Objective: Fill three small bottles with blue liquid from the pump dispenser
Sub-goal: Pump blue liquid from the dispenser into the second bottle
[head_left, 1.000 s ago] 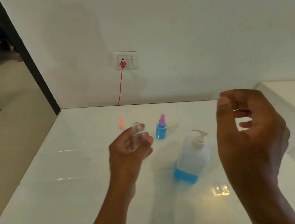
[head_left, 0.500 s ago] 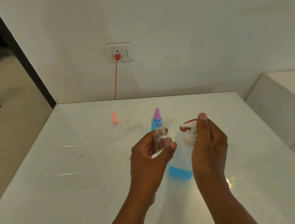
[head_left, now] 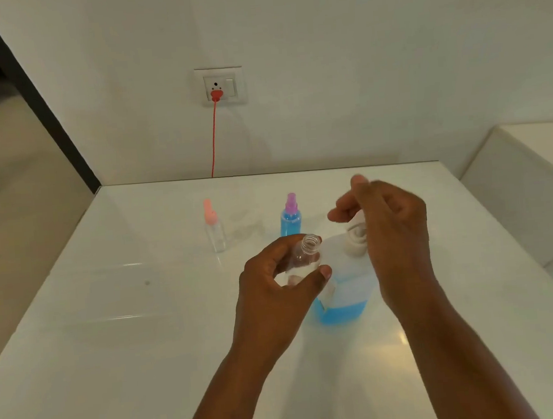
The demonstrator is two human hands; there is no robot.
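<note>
My left hand (head_left: 276, 285) grips a small clear uncapped bottle (head_left: 307, 255), tilted with its threaded neck toward the pump dispenser (head_left: 344, 293). The dispenser is a clear bottle with blue liquid low in it and a white pump head (head_left: 356, 236). My right hand (head_left: 393, 233) curls over the pump head, fingers on its top. Behind stand a blue-filled bottle with a purple sprayer (head_left: 290, 218) and an empty clear bottle with a pink sprayer (head_left: 214, 229).
The white glossy table (head_left: 112, 321) ends at a wall with a socket (head_left: 220, 86) and a red cable (head_left: 213, 138). A white bench (head_left: 532, 195) stands to the right. To the left the floor drops away past the table edge.
My right hand came down from mid-air onto the pump head. My left hand carried the open bottle right, up beside the dispenser. The view shifted, showing the pink-capped bottle fully.
</note>
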